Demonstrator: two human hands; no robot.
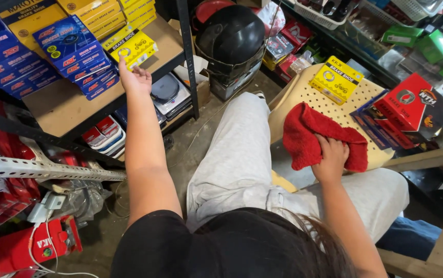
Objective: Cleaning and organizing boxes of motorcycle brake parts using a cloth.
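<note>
left hand: i see it open, fingertips touching the yellow box above.
right hand: clamped on my red cloth.

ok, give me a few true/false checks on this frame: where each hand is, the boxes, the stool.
1. The left hand reaches to a yellow cardboard box on the wooden shelf. True.
2. The right hand grips a blue sponge. False: it presses a red cloth.
3. The red cloth lies on a cream perforated plastic stool. True.
4. The stool carries no boxes. False: a second yellow box sits on it, near red and blue boxes.
5. A black helmet sits beyond the person's knees. True.
</note>
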